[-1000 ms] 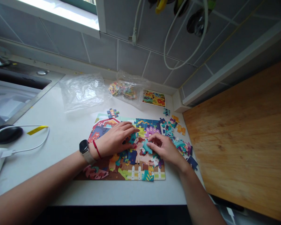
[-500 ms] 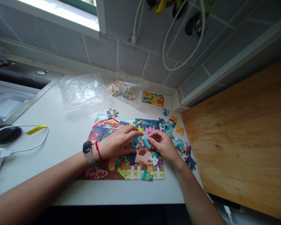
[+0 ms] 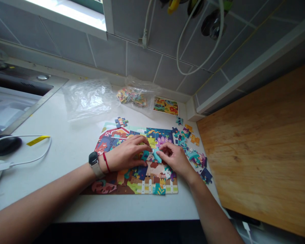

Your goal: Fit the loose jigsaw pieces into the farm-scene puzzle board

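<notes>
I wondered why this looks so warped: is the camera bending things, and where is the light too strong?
Head view: wide-angle stretch, lines of the wall tiles splay toward the corners; the window is blown out to white; the plastic bag carries glare patches; light is soft, only faint shadows beside the left hand, flat on the puzzle, and the right hand, pinching a teal piece.
</notes>
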A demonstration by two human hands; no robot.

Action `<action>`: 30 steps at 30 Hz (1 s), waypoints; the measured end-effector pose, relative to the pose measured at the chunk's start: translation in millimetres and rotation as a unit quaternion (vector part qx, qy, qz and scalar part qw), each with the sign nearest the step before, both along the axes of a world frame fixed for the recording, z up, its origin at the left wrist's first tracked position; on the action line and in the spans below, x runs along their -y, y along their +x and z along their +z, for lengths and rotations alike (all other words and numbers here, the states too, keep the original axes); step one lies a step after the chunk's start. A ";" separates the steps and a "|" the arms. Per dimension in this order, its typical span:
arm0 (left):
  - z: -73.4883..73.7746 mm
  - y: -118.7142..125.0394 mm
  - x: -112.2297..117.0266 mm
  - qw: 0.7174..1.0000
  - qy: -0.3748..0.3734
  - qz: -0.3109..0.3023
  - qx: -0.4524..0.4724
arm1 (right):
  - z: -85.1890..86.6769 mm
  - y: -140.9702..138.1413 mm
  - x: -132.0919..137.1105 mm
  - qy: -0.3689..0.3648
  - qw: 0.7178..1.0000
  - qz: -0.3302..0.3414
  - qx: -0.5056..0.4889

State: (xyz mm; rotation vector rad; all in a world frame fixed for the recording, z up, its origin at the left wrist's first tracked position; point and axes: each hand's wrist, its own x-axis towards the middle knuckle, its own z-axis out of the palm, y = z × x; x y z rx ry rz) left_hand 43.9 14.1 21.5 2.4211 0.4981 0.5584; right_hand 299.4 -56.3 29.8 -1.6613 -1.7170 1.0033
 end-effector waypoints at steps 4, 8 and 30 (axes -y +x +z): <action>-1.5 -1.4 -2.6 0.999 0.028 -0.022 -0.013 | 4.8 -0.2 -0.1 0.024 0.997 0.040 0.062; 2.4 -2.2 -2.5 0.998 0.046 -0.032 -0.017 | 4.5 1.5 -0.2 0.025 0.994 0.071 0.079; 24.3 -2.3 19.7 0.994 0.089 0.015 -0.062 | 37.7 35.4 1.7 -0.042 0.991 0.124 0.034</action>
